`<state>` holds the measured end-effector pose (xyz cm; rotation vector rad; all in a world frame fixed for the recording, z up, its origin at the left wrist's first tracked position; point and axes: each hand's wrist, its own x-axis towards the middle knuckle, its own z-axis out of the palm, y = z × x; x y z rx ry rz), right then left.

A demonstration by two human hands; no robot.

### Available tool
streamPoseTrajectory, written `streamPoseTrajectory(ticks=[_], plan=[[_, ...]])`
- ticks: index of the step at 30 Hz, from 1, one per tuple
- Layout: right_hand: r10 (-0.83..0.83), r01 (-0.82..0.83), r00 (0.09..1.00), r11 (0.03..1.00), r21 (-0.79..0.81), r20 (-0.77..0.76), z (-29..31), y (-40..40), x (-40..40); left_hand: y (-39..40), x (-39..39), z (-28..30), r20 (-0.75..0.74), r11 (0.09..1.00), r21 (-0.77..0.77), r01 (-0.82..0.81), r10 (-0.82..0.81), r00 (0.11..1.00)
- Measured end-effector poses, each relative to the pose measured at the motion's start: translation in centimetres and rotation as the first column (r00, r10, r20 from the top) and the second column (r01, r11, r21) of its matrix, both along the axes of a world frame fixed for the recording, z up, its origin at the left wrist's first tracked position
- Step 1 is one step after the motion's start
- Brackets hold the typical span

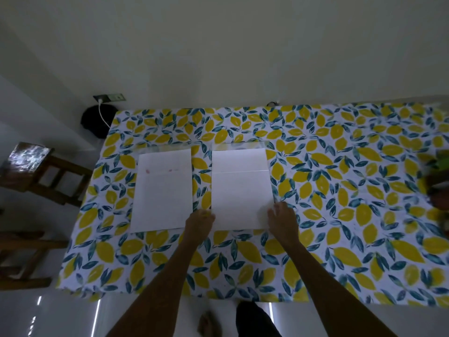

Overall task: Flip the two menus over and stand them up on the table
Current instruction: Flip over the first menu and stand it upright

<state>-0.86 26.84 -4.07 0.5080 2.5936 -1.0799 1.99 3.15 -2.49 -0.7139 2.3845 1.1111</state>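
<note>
**Both hands at the near corners of the right menu**

I see two menus lying flat on the table (243, 263), which is covered with a lemon-and-leaf print cloth. Both show blank white backs, and each has a clear plastic strip jutting past its far end. They lie side by side in the table's left half, roughly midway between the far and near edges, with a narrow band of cloth between them.

The left menu (162, 190) lies untouched, its near edge angled slightly. Faint pinkish marks show through near its crease line.

The right menu (240, 188) is where I am working. My left hand (199, 221) rests at its near-left corner, in the gap between the two menus, fingers curled down onto the edge. My right hand (281, 221) sits at the near-right corner, fingers loosely spread and lying over the sheet's edge. I cannot tell whether either hand has actually pinched the menu or only touches it; the sheet looks flat on the cloth.

At the table's right edge, a dark blurred object with something green (437, 181) sits partly out of view. Left of the table stand wooden chairs (41, 173), and a wall socket (109, 97) with a white cable sits beyond the far-left corner.
</note>
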Motion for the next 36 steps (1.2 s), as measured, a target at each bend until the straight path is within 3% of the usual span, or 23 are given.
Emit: streamPoseTrajectory(ticks=[5,12,16,19,27,32,36], plan=[[0.116,-0.116,0.992,0.993,-0.011,-0.058,2.8,2.0,2.0,-1.4,2.6,1.2,-0.129,1.0,-0.008,-0.005,0.004,0.992],[0.066,-0.106,0.992,0.903,-0.416,-0.11,8.4,4.8,7.3,-2.7,7.5,5.1,-0.441,0.999,-0.03,0.021,-0.032,0.897],[0.012,-0.094,0.979,0.91,-0.403,-0.202,10.0,4.7,9.0,-2.2,7.9,6.6,-0.577,0.992,0.123,-0.025,0.092,0.812],[-0.015,-0.115,0.952,0.908,-0.402,-0.305,11.1,4.2,7.7,-1.9,6.2,8.5,-0.64,0.99,0.12,-0.07,0.131,0.757],[0.071,-0.206,0.856,0.955,-0.212,-0.511,14.1,2.3,-3.8,-1.9,-3.5,12.8,-0.704,0.982,0.122,-0.146,0.189,0.685],[0.063,-0.176,0.865,0.967,-0.182,-0.498,12.3,0.5,-10.7,-1.4,-9.7,11.1,-0.693,0.983,0.051,-0.176,0.162,0.702],[0.153,-0.196,0.932,0.975,-0.101,-0.329,7.7,-0.3,-14.0,-1.7,-13.1,7.7,-0.609,0.981,-0.095,-0.171,0.079,0.789]])
